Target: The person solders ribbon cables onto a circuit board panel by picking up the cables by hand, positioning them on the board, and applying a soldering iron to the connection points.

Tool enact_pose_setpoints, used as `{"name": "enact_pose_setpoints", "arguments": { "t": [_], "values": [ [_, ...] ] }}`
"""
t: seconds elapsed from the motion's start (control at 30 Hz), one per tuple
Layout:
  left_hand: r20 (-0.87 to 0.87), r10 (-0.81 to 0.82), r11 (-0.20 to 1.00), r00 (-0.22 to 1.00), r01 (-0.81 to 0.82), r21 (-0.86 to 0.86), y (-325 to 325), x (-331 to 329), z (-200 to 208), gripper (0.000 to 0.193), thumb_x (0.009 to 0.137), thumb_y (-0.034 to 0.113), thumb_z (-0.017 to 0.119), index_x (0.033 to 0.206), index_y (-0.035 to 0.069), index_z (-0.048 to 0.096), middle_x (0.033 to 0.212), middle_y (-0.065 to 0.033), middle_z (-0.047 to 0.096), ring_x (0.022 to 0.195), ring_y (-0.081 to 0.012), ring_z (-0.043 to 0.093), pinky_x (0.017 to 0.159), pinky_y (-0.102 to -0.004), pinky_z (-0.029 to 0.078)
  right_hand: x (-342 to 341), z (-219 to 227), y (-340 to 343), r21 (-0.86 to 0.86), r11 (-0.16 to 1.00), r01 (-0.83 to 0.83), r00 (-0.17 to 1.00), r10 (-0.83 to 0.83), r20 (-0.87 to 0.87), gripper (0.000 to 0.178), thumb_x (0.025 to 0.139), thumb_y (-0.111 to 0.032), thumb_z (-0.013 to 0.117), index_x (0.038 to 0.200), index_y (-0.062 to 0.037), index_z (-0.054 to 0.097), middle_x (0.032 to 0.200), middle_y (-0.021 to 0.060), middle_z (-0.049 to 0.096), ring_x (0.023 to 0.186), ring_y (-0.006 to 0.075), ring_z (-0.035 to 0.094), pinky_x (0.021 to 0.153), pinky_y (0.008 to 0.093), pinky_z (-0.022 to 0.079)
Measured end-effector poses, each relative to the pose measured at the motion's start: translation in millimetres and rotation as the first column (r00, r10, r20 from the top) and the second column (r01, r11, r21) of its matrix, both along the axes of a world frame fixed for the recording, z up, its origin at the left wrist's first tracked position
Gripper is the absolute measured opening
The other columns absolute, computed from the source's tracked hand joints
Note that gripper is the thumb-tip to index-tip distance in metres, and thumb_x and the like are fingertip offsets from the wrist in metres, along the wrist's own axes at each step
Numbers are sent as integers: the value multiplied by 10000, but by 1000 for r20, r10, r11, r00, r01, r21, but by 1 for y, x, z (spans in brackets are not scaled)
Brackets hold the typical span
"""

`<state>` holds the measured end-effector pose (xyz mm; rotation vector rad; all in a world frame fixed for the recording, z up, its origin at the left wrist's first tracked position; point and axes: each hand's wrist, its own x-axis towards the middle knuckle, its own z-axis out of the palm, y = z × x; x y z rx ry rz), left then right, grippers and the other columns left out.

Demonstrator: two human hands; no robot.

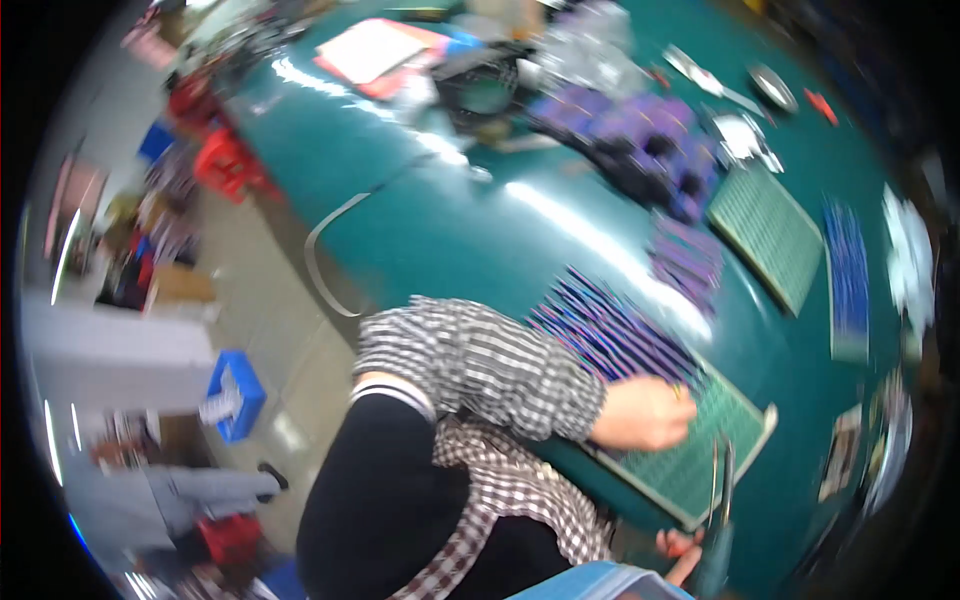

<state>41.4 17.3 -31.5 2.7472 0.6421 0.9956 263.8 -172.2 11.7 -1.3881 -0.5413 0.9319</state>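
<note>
My left hand (645, 412), in a checked sleeve, is closed over the green slotted board (742, 405) near the table's front edge. Its fingers are at the end of a row of thin blue, purple and pink strands (615, 330); what they pinch is too small to tell. Low at the right, my right hand (682, 552) is partly in view, its fingers curled by a tool with a long dark shaft (727, 480) and a dark greenish handle. A thin copper-coloured rod (713, 485) stands alongside that shaft. Blur hides the tool's exact kind.
On the green table (440, 240) lie a second slotted board (768, 238), bundles of purple strands (686, 262) and blue strands (847, 280), purple-and-black pieces (640, 140), and papers (370, 50). Red stools (225, 165) and a blue bin (237, 395) stand on the floor at left.
</note>
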Motion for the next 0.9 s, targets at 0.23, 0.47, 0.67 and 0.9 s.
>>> {"name": "enact_pose_setpoints", "arguments": {
  "t": [0.23, 0.47, 0.67, 0.9],
  "values": [
    [-167, 45, 999, 985, -48, -18, 15, -19, 26, 357, 758, 121, 632, 1073, -41, 674, 943, -100, 587, 794, -214, 619, 592, -317, 529, -20, 15, 10, -46, 993, -112, 981, 118, 153, 522, 970, -221, 674, 1332, 132, 543, 1070, 217, 684, 987, 323, 710, 811, 416, 648],
    [-182, -8, 993, 983, -13, -115, 14, -12, 28, 391, 729, 55, 658, 1099, -69, 679, 1025, -129, 621, 861, -240, 640, 724, -332, 564, -28, 29, 0, -133, 985, -107, 993, 113, 40, 404, 921, -215, 760, 1153, 95, 644, 1074, 202, 699, 1045, 317, 689, 904, 455, 597],
    [-138, 20, 1000, 990, -23, -18, 13, -11, 24, 364, 724, 134, 643, 1050, -24, 664, 1009, -88, 603, 837, -189, 610, 648, -292, 553, -27, 29, -2, -228, 948, -220, 937, 270, 219, 476, 921, -315, 723, 1105, 110, 610, 971, 190, 661, 915, 313, 688, 873, 454, 588],
    [-136, 38, 999, 990, -43, -33, 13, -12, 25, 371, 726, 140, 643, 1060, -22, 662, 1013, -90, 608, 849, -192, 617, 655, -291, 552, -27, 26, -3, -247, 943, -223, 930, 282, 236, 350, 934, -243, 701, 1044, 79, 618, 944, 174, 643, 904, 301, 662, 880, 477, 581]
  ]
}}
